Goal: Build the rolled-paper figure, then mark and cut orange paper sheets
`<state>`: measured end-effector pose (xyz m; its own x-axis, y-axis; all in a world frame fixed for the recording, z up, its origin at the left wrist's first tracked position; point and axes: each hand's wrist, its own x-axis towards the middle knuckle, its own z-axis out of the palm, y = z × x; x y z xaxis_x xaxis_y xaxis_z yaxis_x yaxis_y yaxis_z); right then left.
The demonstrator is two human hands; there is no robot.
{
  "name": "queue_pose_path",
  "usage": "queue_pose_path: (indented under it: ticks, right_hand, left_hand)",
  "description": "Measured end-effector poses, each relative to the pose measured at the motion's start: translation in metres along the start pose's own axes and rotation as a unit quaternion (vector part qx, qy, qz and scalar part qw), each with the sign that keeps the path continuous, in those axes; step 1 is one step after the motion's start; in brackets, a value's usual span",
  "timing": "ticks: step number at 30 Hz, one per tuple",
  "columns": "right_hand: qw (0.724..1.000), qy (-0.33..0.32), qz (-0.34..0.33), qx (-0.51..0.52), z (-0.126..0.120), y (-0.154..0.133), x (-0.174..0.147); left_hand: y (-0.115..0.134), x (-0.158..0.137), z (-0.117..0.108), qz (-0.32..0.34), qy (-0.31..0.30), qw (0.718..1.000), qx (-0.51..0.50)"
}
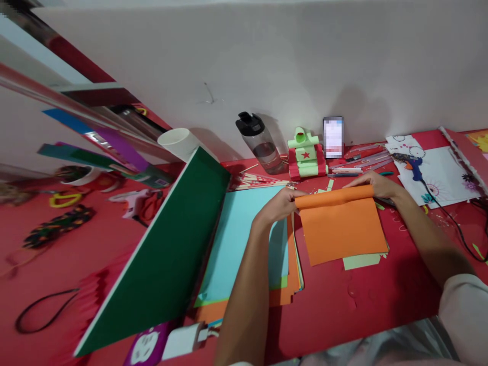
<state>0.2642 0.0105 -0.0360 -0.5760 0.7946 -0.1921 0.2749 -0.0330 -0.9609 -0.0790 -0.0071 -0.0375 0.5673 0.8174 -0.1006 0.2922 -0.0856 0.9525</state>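
Gripping the rolled far edge of the orange paper (343, 231) by its two ends over the table (324, 315), left hand (281, 204) and right hand (382, 185) (fingertips mostly hidden) hold a sheet judged light, pliable, crease-prone, best held there.

Phone screen (333, 137) pixelated (unreadable), right hand (379, 184) part-hidden

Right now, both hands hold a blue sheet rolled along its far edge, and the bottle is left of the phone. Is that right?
Not quite: the head view shows an orange sheet, not blue, in the left hand and right hand. The rest stands.
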Motion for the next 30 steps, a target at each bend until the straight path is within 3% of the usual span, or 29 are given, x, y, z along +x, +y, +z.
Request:
queue_pose_path:
  ticks: [6, 15, 18, 30]
  right_hand:
    - [0.998, 0.05, -0.005, 0.032, 0.0, -0.002, -0.001]
    - [0.995, 0.085, 0.018, 0.044, -0.009, 0.007, -0.003]
    - [0.995, 0.089, 0.025, 0.043, -0.009, 0.009, -0.004]
    - [0.998, -0.028, 0.024, 0.048, 0.001, -0.005, -0.005]
  left_hand:
    - [0.011, -0.001, 0.003, 0.003, 0.005, 0.999, -0.036]
    - [0.014, 0.002, 0.011, -0.062, -0.094, 0.991, -0.073]
    - [0.01, 0.003, 0.014, -0.057, -0.099, 0.99, -0.083]
    - [-0.008, 0.007, 0.017, -0.039, -0.081, 0.992, -0.085]
